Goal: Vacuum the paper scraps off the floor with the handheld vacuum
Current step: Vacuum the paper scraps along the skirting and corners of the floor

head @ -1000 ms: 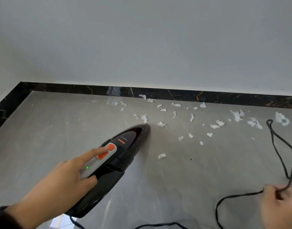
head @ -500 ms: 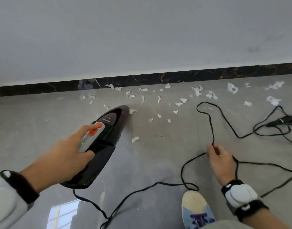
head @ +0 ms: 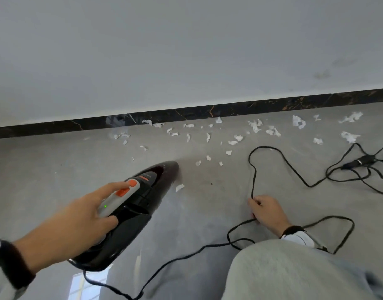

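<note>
My left hand [head: 78,221] grips the grey handle of the black handheld vacuum [head: 140,204], with the index finger lying by its orange buttons and a green light lit. The nozzle [head: 172,167] points up-right over the grey floor. One paper scrap [head: 179,187] lies just right of the nozzle. Several white scraps [head: 207,137] are strewn ahead along the dark baseboard, with larger ones [head: 298,122] at the far right. My right hand [head: 268,211] holds the vacuum's black cord [head: 254,169] down near the floor.
The cord loops over the floor to a plug adapter [head: 359,163] at the right and trails back under the vacuum [head: 164,265]. My grey-trousered knee [head: 294,271] fills the bottom right. A white wall and black marble baseboard [head: 207,112] bound the floor ahead.
The view swung right, then dropped closer to the floor. My right hand carried the cord down to the floor. The vacuum nozzle has moved a little away from the scraps near it.
</note>
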The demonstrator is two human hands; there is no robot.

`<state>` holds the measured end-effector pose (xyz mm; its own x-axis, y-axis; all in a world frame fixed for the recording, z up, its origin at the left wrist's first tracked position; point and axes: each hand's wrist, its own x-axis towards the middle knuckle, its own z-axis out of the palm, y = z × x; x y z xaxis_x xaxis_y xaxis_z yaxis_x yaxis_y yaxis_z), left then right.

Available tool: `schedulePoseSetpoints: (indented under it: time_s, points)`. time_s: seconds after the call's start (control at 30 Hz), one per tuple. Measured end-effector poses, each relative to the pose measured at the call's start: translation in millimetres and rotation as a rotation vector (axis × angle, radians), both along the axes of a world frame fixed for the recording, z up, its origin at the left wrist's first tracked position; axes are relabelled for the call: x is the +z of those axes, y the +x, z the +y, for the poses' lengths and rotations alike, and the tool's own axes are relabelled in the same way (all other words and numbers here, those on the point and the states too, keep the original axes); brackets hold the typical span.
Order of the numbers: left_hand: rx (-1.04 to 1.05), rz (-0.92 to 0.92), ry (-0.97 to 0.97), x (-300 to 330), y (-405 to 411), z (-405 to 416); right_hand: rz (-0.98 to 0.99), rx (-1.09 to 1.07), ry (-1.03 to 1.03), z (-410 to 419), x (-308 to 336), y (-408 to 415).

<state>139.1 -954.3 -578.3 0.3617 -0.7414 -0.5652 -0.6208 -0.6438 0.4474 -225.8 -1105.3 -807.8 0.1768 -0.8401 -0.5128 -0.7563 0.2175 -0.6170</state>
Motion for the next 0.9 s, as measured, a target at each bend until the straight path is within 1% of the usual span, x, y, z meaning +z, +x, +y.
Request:
schedulePoseSetpoints:
  time_s: [0.07,0.1,0.17,0.23,0.27,0.33,0.37,0.4,0.43,0.47,0.5,0.53,0.57,0.63,0.7,0.77,0.8,0.83,0.9]
  points:
    - [-0.031,-0.021,0.033,5.8,-5.1,4.7,0.139,0.092,0.147,0.0,3.0,4.8]
    - [-0.05,-0.033,0.04,9.0,-7.6,7.4,0.213,0.124,0.185,-0.8,2.6,3.6]
    - [-0.082,-0.049,0.045,14.4,-10.4,14.1,0.342,0.136,0.219,-3.5,4.9,-3.6]
    - [-0.103,-0.033,0.049,20.1,-14.2,20.7,0.453,0.096,0.24,-5.1,7.4,-17.2]
    - [-0.113,-0.036,0.055,22.8,-16.3,23.6,0.499,0.065,0.233,-5.4,7.8,-27.1]
    - [-0.14,-0.064,0.064,26.1,-21.2,28.8,0.574,0.023,0.192,-4.7,-13.7,-57.5]
    - [-0.156,-0.072,0.065,26.4,-23.8,30.8,0.606,0.019,0.172,-4.6,-33.4,-75.0]
    - [-0.172,-0.074,0.069,25.7,-26.4,32.1,0.621,0.027,0.158,-6.6,-68.5,-96.7]
    - [-0.19,-0.076,0.076,24.3,-28.9,32.7,0.64,0.038,0.138,-5.6,-86.1,-108.3]
    - [-0.204,-0.08,0.08,22.4,-31.1,32.1,0.667,0.037,0.105,-1.9,-86.0,-108.9]
    - [-0.217,-0.084,0.08,20.6,-32.7,30.4,0.699,0.037,0.041,3.6,-69.6,-99.1]
    - [-0.232,-0.086,0.076,18.7,-34.4,27.4,0.711,0.058,-0.031,9.7,-33.1,-76.8]
    - [-0.251,-0.088,0.074,17.1,-35.9,23.7,0.7,0.122,-0.09,13.2,-6.4,-55.6]
    - [-0.279,-0.087,0.067,13.8,-37.6,14.1,0.563,0.287,-0.155,10.8,16.5,-23.8]
    - [-0.297,-0.087,0.059,9.0,-40.7,2.7,0.444,0.47,-0.169,5.3,20.9,-0.3]
    - [-0.307,-0.073,0.05,4.5,-44.1,-9.3,0.4,0.638,-0.136,-2.2,21.6,19.0]
    - [-0.307,-0.063,0.046,2.9,-46.9,-14.9,0.358,0.659,-0.112,-5.3,22.3,27.6]
    - [-0.308,-0.058,0.042,1.6,-50.2,-20.5,0.283,0.63,-0.092,-8.0,22.9,35.1]
    - [-0.314,-0.057,0.025,-0.8,-57.5,-29.9,0.081,0.465,0.038,-12.5,25.7,52.9]
